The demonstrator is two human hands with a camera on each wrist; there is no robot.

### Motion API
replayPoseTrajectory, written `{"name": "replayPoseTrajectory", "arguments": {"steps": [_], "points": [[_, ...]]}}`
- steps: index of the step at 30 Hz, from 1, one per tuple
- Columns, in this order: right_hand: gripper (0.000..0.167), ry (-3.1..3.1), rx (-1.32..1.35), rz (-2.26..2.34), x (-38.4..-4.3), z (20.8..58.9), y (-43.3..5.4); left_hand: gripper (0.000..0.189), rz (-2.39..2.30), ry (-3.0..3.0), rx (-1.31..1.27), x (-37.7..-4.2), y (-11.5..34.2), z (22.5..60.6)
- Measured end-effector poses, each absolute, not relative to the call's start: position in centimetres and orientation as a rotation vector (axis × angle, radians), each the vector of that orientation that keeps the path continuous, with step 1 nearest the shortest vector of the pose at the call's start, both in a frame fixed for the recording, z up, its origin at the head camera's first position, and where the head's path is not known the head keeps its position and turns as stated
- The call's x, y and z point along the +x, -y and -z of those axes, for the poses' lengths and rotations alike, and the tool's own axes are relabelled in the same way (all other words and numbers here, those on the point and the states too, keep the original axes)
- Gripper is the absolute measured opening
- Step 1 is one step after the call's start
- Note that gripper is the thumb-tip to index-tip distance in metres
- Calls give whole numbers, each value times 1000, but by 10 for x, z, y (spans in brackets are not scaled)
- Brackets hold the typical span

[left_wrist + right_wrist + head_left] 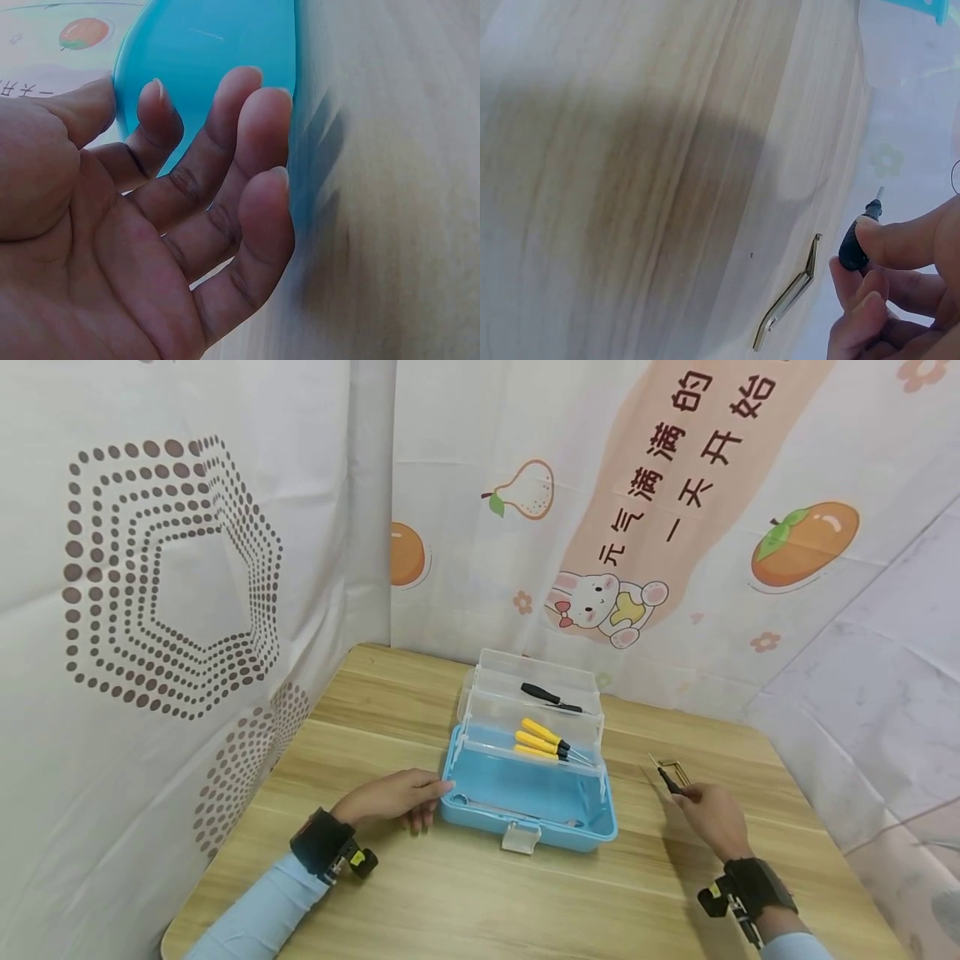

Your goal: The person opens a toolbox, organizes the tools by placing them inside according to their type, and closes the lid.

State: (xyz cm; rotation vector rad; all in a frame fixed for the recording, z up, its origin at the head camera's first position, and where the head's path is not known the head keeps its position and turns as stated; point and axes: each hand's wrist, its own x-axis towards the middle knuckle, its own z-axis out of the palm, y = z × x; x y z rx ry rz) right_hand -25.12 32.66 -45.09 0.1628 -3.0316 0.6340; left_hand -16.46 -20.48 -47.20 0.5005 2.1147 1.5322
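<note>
At the left end of a light-blue toolbox (551, 838), my left hand (393, 797) rests its thumb on the rim. Its other fingers (255, 217) bend loosely beside the outer wall (217, 34). My right hand (712, 817), to the right of the box, pinches a small black-handled screwdriver (669, 781) between thumb and fingers. The thin shaft points up and away from the hand; the right wrist view also shows the screwdriver (853, 247). Just beyond that hand lie brass-coloured hex keys (678, 770) on the table.
The toolbox's clear trays (480, 731) are raised, with yellow-handled screwdrivers (538, 743) in the lower one and black-handled tools (542, 693) in the upper. A wrench (510, 811) lies in the box bottom. A white latch (521, 837) hangs at the front. Curtains enclose the wooden table (420, 902).
</note>
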Motion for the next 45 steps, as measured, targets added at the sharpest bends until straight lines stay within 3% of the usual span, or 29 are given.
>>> {"name": "replayPoseTrajectory", "arguments": {"steps": [40,45], "points": [[36,2887,143,-698,-255,435,-311,54,-1541,-2117,503,-165,205,474],[31,2857,155,-702,-254,434,-307,53,-1539,-2117,505,-164,204,472]]}}
